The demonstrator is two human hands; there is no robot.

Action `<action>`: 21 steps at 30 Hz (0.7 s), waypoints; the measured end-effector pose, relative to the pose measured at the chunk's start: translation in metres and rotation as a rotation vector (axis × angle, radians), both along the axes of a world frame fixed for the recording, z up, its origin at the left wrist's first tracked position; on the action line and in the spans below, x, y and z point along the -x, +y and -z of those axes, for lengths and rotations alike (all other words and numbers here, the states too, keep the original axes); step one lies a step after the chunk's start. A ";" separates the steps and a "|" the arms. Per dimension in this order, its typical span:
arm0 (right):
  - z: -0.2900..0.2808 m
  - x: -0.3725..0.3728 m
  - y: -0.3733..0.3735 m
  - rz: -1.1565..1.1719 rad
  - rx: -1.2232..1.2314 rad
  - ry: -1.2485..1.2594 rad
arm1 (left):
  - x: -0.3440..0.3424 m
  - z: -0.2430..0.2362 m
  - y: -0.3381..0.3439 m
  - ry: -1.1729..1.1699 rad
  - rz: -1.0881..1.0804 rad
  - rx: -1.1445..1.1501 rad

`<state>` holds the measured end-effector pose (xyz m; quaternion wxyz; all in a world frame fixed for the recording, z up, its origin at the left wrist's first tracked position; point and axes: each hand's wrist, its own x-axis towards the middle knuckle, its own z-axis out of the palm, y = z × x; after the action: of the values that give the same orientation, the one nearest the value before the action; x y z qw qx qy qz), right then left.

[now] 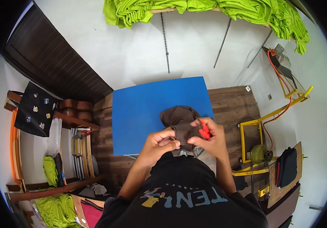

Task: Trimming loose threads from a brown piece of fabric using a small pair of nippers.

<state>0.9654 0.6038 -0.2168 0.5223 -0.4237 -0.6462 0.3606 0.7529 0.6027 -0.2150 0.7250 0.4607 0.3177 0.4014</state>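
A dark brown piece of cloth [180,116], which looks like a garment, lies bunched at the near right part of the blue table [140,114], its near end lifted up between my hands. My left hand [157,146] is closed, pinching the cloth's edge between thumb and fingers. In my right hand [214,138] sits a small red tool [205,130] that looks like thread snips, tucked against the palm. The blades are not clearly visible. My right thumb and fingertips are beside the cloth's right edge; whether they grip it I cannot tell.
Bright green garments [243,11] are stacked on a high wall shelf. To the right stands a yellow metal frame [243,142] with a red hose. Shelves with screen frames [80,157] and green cloth [57,209] are at the left, below a dark door [57,49].
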 end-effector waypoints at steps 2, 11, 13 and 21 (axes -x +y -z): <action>0.003 0.009 -0.005 -0.047 0.151 0.050 | -0.001 0.006 -0.003 0.011 0.006 0.020; 0.021 0.047 0.001 0.075 0.306 0.668 | 0.022 0.020 -0.004 -0.056 -0.035 0.062; 0.028 0.049 -0.001 0.054 0.385 0.591 | 0.031 0.024 -0.007 -0.061 -0.057 0.064; 0.020 0.082 -0.009 -0.137 0.420 0.261 | 0.051 0.032 -0.009 -0.047 -0.114 -0.002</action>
<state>0.8834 0.5952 -0.2365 0.4762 -0.4282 -0.5113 0.5731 0.7015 0.5939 -0.2465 0.7079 0.4331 0.3259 0.4529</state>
